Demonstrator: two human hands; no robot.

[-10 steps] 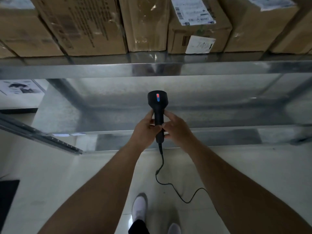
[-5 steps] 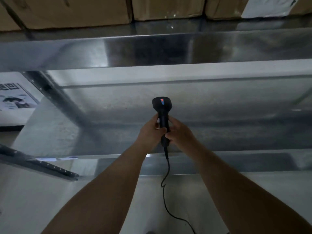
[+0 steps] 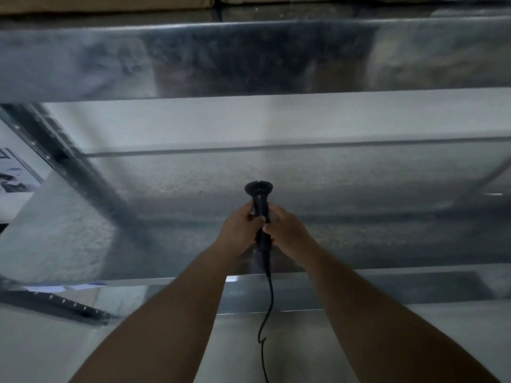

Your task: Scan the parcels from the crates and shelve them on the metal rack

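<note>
Grey metal rack (image 3: 249, 56) is recorded across most of the view, under dim light. Left hand (image 3: 240, 230) and right hand (image 3: 287, 230) are seen side by side at centre, the fingers of both curled round the handle of a black scanner (image 3: 259, 200), one hand on each side of it. The scanner is held roughly upright with its round head above the hands and turned away from the camera; whether a finger lies on the trigger cannot be told. A black cable (image 3: 271, 297) is noted hanging from the foot of the handle, passing down between the forearms. The hands and scanner are placed over the front part of the lower shelf (image 3: 359, 217). The upper shelf (image 3: 414, 51) is seen above it, and brown cardboard boxes (image 3: 110, 2) are visible only as a strip along the top edge. A perforated post (image 3: 69, 161) is noted at left, a printed sheet (image 3: 13, 175) beyond it, and pale floor (image 3: 41, 349) below.
</note>
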